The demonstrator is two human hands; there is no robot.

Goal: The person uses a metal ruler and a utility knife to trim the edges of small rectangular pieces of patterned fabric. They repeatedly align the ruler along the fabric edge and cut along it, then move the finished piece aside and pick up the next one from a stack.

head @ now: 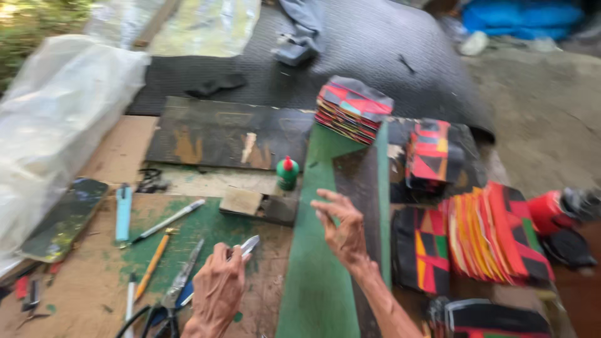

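Now our left hand (218, 289) grips a small metal blade (248, 245), stiff and sharp, best held by its handle. Our right hand (343, 230) rests open on the green strip (316, 250) across the counter (81, 288).

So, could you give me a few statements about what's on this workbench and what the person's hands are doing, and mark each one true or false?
1. The left hand holds a small metal blade. True.
2. The right hand grips the glue bottle. False: it rests open on the green strip, and the bottle stands apart, farther back.
3. The glue bottle is green with a red cap. True.
4. The scissors lie to the right of the right hand. False: they lie beside the left hand.
5. Stacks of colourful patterned pieces sit at the right. True.
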